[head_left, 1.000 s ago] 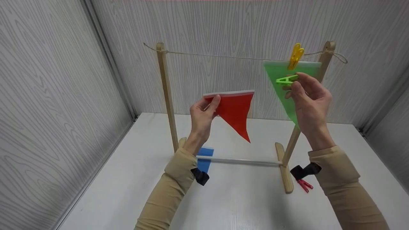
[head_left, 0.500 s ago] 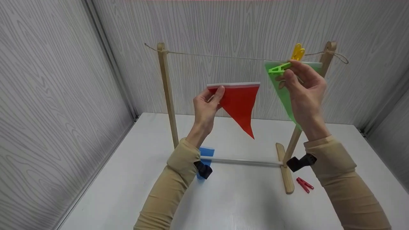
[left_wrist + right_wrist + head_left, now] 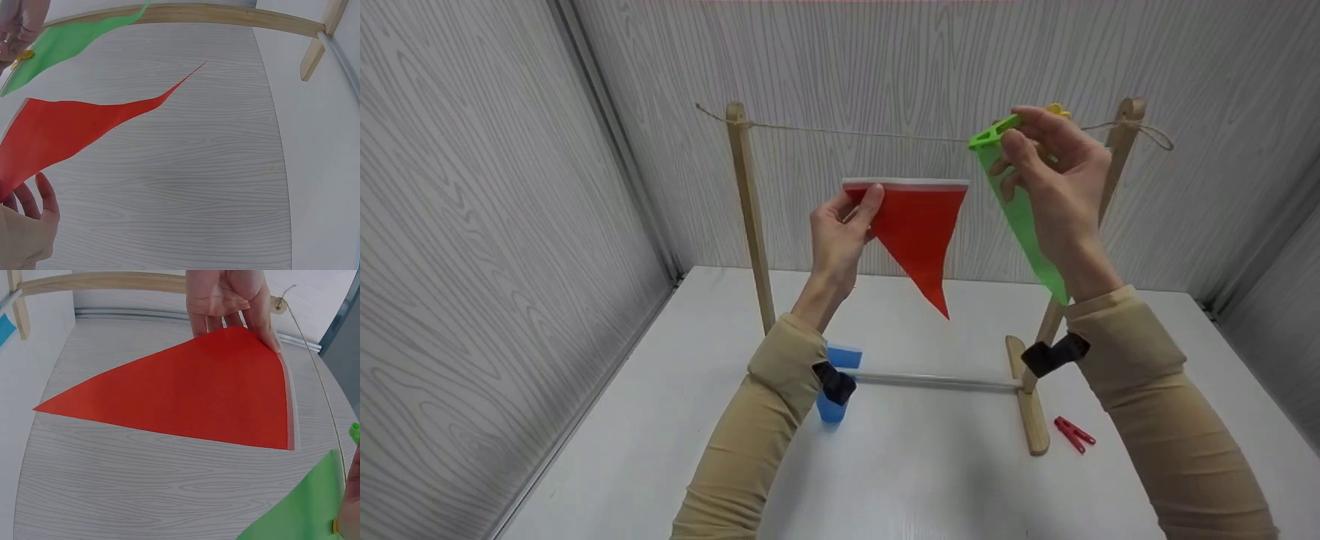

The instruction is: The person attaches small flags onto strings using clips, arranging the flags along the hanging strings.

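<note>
My left hand (image 3: 840, 225) pinches a red triangular pennant (image 3: 919, 225) by the left end of its white top edge, and its point hangs down. The pennant is just below the string (image 3: 855, 133). With thumb and fingers, my right hand (image 3: 1061, 165) holds a light-green clothespin (image 3: 990, 134), its tip right at the string by the upper left corner of a green pennant (image 3: 1021, 217). That pennant hangs at the right end of the string under a yellow clothespin (image 3: 1059, 110), largely hidden behind the right hand.
The string runs between two wooden posts (image 3: 748, 202) joined low down by a white rod (image 3: 937, 380). On the white table, a blue pennant (image 3: 832, 405) lies partly under the rod, and a red clothespin (image 3: 1074, 434) lies beside the right foot (image 3: 1035, 427).
My right hand has risen and moved left with the light-green clothespin, up to the string, covering much of the yellow one. My left hand has lifted the red pennant higher.
</note>
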`<move>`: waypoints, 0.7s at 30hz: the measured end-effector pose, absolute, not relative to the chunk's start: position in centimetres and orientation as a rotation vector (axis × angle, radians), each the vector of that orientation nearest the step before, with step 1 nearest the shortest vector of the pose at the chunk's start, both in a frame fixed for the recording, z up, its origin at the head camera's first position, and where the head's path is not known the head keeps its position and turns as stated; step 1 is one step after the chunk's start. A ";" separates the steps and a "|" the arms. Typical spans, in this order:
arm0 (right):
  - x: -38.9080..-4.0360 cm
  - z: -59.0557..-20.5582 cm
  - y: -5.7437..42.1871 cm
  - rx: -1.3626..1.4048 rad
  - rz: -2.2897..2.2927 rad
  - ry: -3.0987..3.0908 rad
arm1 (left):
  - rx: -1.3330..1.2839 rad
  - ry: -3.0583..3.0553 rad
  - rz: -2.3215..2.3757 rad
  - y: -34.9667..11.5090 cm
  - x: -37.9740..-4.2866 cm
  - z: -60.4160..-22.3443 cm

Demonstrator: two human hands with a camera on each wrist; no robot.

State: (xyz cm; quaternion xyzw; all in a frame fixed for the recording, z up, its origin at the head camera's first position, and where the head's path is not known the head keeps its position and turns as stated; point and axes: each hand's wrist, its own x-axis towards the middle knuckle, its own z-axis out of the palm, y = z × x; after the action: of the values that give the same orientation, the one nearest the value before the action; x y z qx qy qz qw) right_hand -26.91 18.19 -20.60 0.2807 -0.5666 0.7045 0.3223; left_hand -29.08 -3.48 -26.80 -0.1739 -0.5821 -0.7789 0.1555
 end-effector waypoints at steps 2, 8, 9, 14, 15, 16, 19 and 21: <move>-27.0 -20.3 18.0 0.762 1.816 -1.503 | -0.504 -1.673 -2.229 -3.5 -29.2 -26.5; -27.4 -19.4 17.6 0.833 1.775 -1.531 | -0.524 -1.670 -2.249 -3.4 -29.3 -25.8; -27.4 -19.3 17.5 0.835 1.787 -1.531 | -0.526 -1.668 -2.257 -3.3 -29.4 -25.6; -27.8 -18.8 17.2 0.816 1.812 -1.557 | -0.516 -1.661 -2.275 -3.1 -29.5 -25.2; -27.8 -18.8 17.1 0.807 1.800 -1.571 | -0.513 -1.660 -2.274 -3.1 -29.5 -25.1; -27.8 -18.7 17.0 0.798 1.788 -1.585 | -0.513 -1.661 -2.269 -3.1 -29.6 -25.0; -27.9 -18.4 16.7 0.777 1.746 -1.627 | -0.521 -1.663 -2.262 -3.1 -29.6 -24.7; -27.9 -18.3 16.5 0.776 1.736 -1.643 | -0.532 -1.661 -2.265 -3.0 -29.6 -24.5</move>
State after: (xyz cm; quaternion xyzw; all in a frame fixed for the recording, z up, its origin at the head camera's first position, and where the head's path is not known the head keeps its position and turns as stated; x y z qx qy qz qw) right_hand -27.91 16.53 -18.25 0.2937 -0.6219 0.6569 0.3091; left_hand -29.59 -3.03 -24.53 -0.1844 -0.5751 -0.7845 0.1408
